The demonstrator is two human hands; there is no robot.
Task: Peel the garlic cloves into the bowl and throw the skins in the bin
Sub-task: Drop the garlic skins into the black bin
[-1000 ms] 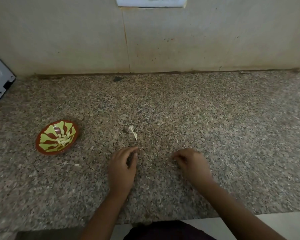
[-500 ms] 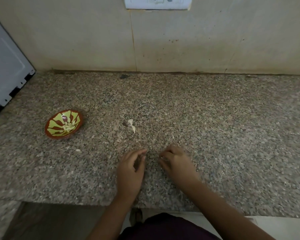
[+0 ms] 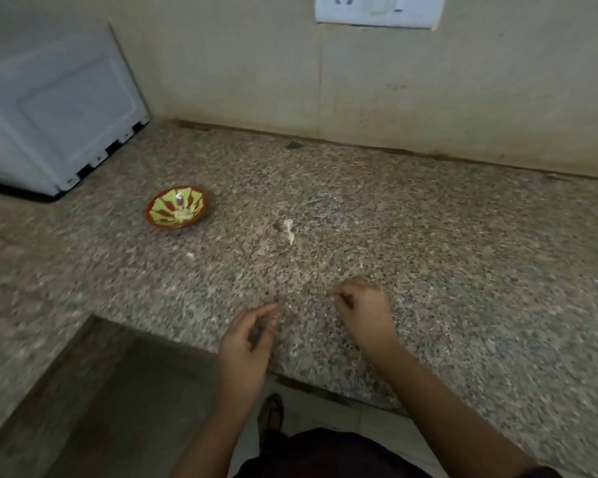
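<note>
A small red and yellow-green bowl (image 3: 176, 210) stands on the granite counter (image 3: 428, 253) at the left, with pale peeled cloves in it. A white scrap of garlic skin (image 3: 289, 229) lies mid-counter, and a smaller pale bit (image 3: 190, 256) lies nearer the bowl. My left hand (image 3: 247, 339) hovers at the counter's front edge with fingers curled toward the thumb; blur hides whether anything is inside. My right hand (image 3: 363, 308) rests on the counter and its fingertips pinch a tiny pale fleck of skin. No bin is in view.
A white appliance (image 3: 49, 108) stands on the counter at the far left. The tiled wall with a switch plate (image 3: 377, 10) runs along the back. Below the counter's front edge I see the floor and a sandalled foot (image 3: 271, 412).
The view swung left and down, bringing in the appliance and the floor. Both hands drew back toward the counter's front edge, the left now partly over it.
</note>
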